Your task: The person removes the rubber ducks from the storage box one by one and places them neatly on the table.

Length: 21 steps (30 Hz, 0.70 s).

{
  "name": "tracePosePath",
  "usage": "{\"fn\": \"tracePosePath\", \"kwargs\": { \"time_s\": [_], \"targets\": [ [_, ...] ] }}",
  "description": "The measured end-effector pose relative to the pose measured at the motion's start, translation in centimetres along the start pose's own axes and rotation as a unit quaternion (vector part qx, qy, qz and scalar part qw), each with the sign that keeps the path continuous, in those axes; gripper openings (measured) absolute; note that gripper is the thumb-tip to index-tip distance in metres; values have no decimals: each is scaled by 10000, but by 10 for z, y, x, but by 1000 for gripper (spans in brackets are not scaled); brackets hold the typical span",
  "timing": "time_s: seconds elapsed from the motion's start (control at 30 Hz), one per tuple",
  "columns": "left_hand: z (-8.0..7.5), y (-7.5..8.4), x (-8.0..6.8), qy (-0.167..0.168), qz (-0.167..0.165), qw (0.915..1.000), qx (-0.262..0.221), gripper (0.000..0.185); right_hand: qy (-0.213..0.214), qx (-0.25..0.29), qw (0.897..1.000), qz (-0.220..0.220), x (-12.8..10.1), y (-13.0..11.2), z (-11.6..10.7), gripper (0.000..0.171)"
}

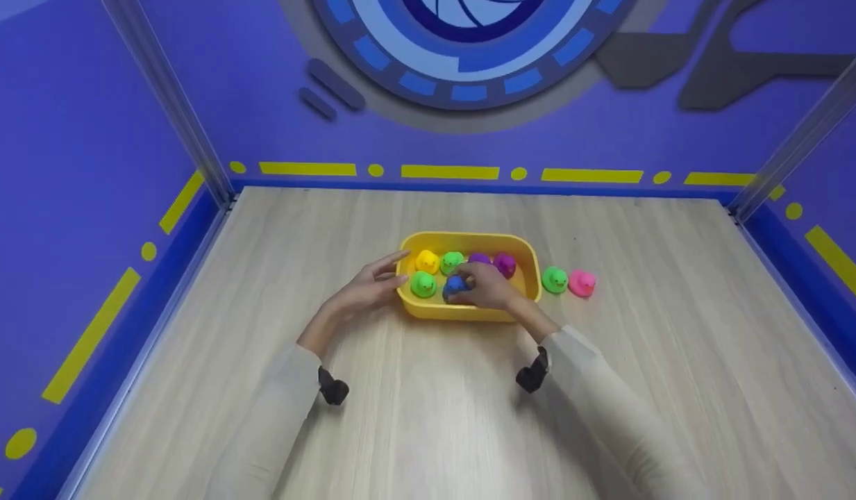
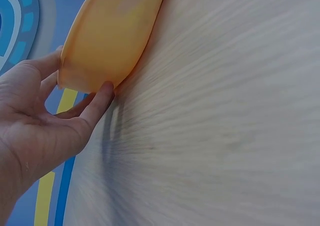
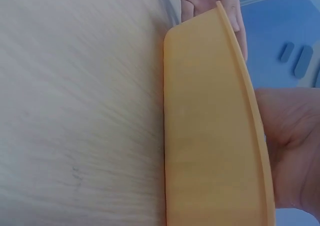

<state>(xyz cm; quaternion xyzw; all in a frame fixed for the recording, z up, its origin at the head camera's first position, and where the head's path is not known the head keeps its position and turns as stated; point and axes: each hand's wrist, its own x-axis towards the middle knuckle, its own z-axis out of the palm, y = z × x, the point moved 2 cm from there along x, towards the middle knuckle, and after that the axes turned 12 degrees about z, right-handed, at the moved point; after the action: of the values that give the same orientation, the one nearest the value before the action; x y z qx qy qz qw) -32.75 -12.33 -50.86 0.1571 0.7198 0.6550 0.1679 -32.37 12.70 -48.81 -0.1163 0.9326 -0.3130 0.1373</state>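
Observation:
A yellow tub (image 1: 469, 239) stands mid-table with several toy ducks in it: a yellow duck (image 1: 426, 261), two green ones (image 1: 423, 284), two purple ones (image 1: 505, 264) and a blue duck (image 1: 456, 286). My right hand (image 1: 480, 288) reaches into the tub and its fingers curl round the blue duck. My left hand (image 1: 375, 285) rests at the tub's left end. In the left wrist view its straight thumb (image 2: 100, 103) and fingers touch the tub (image 2: 107, 35) at a corner. The right wrist view shows the tub's outer wall (image 3: 205, 136) with my right hand (image 3: 290, 146) behind it.
A green duck (image 1: 555, 279) and a pink duck (image 1: 582, 282) stand on the wooden table (image 1: 428, 417) just right of the tub. Blue walls with yellow markings and metal corner posts (image 1: 167, 104) close in the table on three sides.

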Motion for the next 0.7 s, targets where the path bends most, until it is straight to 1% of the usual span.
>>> {"fn": "tracePosePath", "kwargs": {
  "time_s": [0.13,0.23,0.33,0.47,0.6,0.7],
  "targets": [
    [-1,1,1,-23,-36,10000,46,61,157,104,9998,11,-9,0,-10,33],
    [-2,1,1,1,-51,9999,104,61,373,144,9991,-158,-18,-1,-20,34],
    [-1,1,-1,56,-35,9999,160,60,686,216,9967,-376,-27,0,-32,35],
    [-2,4,-3,61,-89,9995,289,59,1011,564,9918,-544,-39,7,-51,31],
    [-2,5,-1,97,-225,9991,354,59,1138,1047,9870,-440,-48,17,-71,31],
    [0,6,1,41,-258,9992,303,59,1302,1198,9839,-258,-55,26,-86,34]
  ]
}}
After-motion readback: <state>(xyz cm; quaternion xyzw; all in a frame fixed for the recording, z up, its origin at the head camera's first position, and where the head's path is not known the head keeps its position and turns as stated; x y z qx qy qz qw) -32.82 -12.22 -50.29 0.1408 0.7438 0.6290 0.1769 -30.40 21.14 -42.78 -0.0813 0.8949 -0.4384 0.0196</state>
